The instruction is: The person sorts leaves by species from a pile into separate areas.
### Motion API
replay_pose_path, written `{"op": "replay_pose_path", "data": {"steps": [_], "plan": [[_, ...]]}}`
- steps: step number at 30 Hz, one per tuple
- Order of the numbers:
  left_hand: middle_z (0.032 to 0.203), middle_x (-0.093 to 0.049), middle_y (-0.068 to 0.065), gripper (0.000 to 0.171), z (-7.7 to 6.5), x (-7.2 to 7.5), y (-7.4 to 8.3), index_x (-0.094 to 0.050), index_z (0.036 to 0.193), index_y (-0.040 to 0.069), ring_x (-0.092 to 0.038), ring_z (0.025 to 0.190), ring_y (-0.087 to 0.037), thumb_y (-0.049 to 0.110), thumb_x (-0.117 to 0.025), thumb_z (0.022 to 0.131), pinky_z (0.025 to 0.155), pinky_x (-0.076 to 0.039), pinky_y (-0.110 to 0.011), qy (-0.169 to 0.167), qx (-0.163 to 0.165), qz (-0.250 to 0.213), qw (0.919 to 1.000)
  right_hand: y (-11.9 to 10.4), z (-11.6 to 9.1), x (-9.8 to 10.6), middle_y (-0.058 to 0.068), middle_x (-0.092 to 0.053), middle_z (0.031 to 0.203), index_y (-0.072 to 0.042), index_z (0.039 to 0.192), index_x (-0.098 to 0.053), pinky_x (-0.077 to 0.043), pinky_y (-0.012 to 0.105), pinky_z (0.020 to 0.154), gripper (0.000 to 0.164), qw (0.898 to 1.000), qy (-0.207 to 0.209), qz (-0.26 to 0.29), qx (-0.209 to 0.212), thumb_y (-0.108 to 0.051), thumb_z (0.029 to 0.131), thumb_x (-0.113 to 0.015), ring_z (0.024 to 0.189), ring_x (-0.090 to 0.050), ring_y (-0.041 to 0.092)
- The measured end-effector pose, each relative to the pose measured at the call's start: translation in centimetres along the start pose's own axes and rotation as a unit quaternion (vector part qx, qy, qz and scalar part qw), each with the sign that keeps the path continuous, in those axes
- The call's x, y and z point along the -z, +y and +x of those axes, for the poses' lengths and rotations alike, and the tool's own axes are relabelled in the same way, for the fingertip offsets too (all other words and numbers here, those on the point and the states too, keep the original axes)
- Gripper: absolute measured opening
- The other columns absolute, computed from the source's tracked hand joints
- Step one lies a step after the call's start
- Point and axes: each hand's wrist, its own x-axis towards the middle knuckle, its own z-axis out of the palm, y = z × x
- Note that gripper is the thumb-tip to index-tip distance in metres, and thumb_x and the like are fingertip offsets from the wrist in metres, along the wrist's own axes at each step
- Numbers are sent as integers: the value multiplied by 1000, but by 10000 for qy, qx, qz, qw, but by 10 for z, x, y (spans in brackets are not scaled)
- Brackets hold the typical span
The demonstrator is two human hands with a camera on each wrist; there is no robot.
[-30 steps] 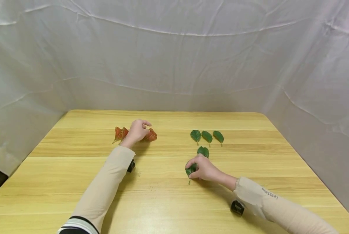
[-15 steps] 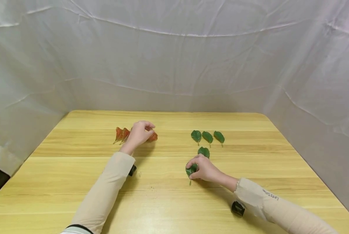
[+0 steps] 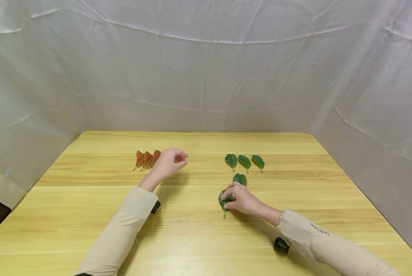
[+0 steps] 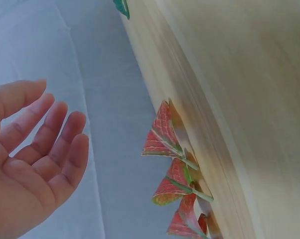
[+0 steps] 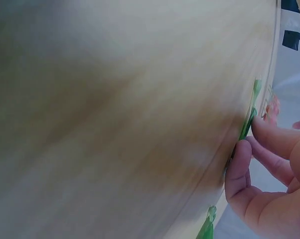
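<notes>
Raised over the table's left half, my left hand (image 3: 168, 165) has loosely curled fingers, and the left wrist view shows nothing between them. Red leaves (image 3: 146, 159) lie in a row just left of it; three show, and the hand covers the table behind it. In the left wrist view the red leaves (image 4: 162, 134) lie beyond the fingertips. My right hand (image 3: 243, 198) pinches a green leaf (image 3: 224, 205) at the table surface between thumb and curled fingers; part of that leaf is hidden. Another green leaf (image 3: 240, 178) lies just beyond the knuckles.
Three green leaves (image 3: 244, 161) form a row at the back right of the wooden table (image 3: 192, 245). White sheeting (image 3: 206, 76) hangs behind and at both sides. A few dark specks dot the table between the arms.
My left hand has moved slightly right and nearer, uncovering a third red leaf and now covering the place where red leaf showed on its right. The right hand stays at its green leaf.
</notes>
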Motion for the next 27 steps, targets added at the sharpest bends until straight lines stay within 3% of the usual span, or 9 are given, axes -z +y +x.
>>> {"op": "replay_pose_path", "data": {"steps": [12, 18, 27], "plan": [[94, -63, -10, 21, -14, -7, 8, -65, 100, 1, -55, 82, -19, 8, -66, 80, 72, -46, -31, -770, -536, 301, 9951, -2, -1, 0, 6, -50, 94, -3, 90, -69, -45, 24, 65, 18, 10000, -7, -16, 30, -2, 73, -71, 74, -49, 14], [94, -64, -9, 24, -22, -12, 8, -65, 101, 0, -56, 81, -18, 9, -68, 79, 72, -46, -31, -929, -639, 424, 9927, -3, 0, 0, 10, -51, 97, 0, 98, -66, -44, 23, 61, 27, 10000, 2, -35, -69, -2, 72, -72, 63, -47, 10], [95, -61, -9, 31, -33, -17, 14, -64, 106, 1, -54, 80, -18, 12, -69, 77, 67, -44, -26, -1634, -778, 348, 9829, -5, 1, 2, 21, -50, 107, 4, 117, -53, -44, 24, 61, 51, 9995, 5, -165, -273, -3, 71, -74, 60, -48, 8]]}}
